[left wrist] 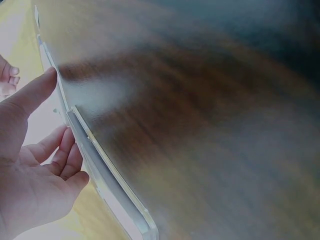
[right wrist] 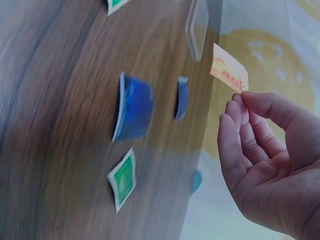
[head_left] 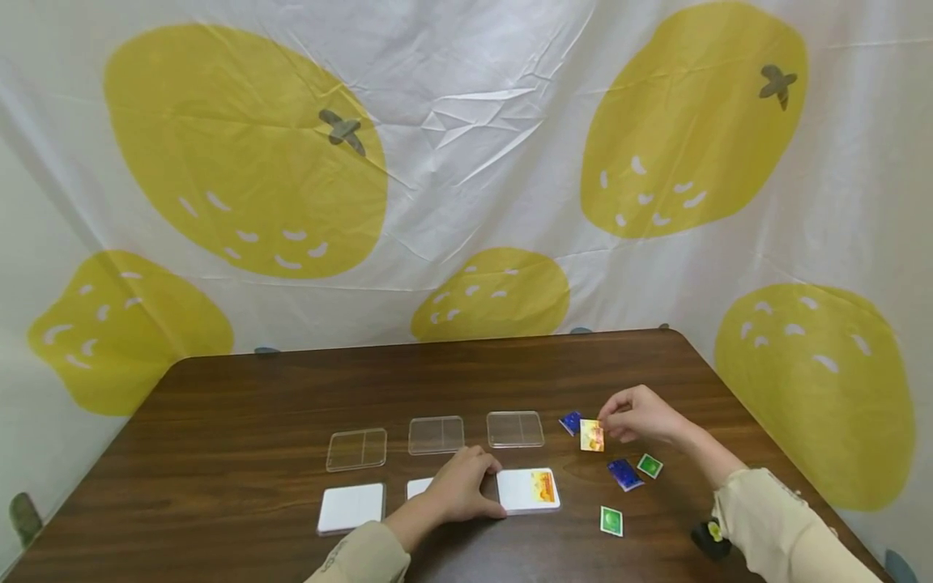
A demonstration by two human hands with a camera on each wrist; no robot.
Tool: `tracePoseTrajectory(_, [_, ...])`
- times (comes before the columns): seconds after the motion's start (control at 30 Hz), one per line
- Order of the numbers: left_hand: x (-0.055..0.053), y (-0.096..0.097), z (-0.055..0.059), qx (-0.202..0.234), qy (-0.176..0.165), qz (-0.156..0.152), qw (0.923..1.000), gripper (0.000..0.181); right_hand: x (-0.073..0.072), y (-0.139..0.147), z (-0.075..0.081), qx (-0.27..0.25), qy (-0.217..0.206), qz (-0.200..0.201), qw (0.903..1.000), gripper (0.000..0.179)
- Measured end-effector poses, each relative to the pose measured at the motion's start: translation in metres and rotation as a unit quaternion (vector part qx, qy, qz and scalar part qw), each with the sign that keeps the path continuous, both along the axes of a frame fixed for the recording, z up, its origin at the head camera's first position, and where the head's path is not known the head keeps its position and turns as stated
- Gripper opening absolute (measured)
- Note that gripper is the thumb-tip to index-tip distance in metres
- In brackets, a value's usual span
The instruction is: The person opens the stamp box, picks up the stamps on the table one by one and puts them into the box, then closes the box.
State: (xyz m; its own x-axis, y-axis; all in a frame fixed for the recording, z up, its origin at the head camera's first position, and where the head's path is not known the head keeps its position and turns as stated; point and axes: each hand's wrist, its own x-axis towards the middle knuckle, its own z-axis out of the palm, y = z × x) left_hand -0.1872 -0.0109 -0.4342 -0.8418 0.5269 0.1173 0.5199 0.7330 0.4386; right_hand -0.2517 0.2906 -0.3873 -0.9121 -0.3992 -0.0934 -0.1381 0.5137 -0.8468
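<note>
My right hand (head_left: 645, 414) pinches a small yellow-orange square packet (head_left: 591, 436) by its edge, raised above the table. In the right wrist view the packet (right wrist: 229, 70) hangs from the thumb and fingertips, its serrated edge showing. My left hand (head_left: 464, 486) grips the left end of the right-hand flat white box (head_left: 514, 491), thumb at the near edge and index finger at the far one. Another yellow-orange packet (head_left: 543, 487) lies at that box's right end. Under the left hand, the middle white box (head_left: 419, 487) is mostly hidden.
A third white box (head_left: 351, 508) sits at left. Behind the boxes lie three clear plastic lids, one at left (head_left: 356, 449), one central (head_left: 436, 436), one at right (head_left: 515, 429). Blue packets (head_left: 625, 474) and green packets (head_left: 611, 521) are scattered on the brown table (head_left: 240, 421).
</note>
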Motion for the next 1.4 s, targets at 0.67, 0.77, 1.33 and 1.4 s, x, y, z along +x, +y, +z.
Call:
tracePoseTrajectory(0.67, [-0.002,0.0,-0.003,-0.002,0.013,0.0,0.9999,0.049,0.024,-0.071,-0.012,-0.037,-0.035,0.078,0.9956,0.015])
tracePoseTrajectory(0.77, [-0.002,0.0,-0.004,-0.001,0.018,0.0,0.9998,0.049,0.025,-0.08,-0.018,-0.046,-0.042,0.083,0.9946,0.015])
tracePoseTrajectory(1.33, [-0.001,0.001,-0.002,0.005,0.01,0.005,0.9999,0.049,0.031,-0.103,-0.033,-0.004,0.019,0.069,0.9974,0.006])
tracePoseTrajectory(1.4, [-0.001,0.001,-0.002,0.005,0.01,0.005,0.9999,0.049,0.031,-0.104,-0.034,0.006,0.029,0.068,0.9972,0.006])
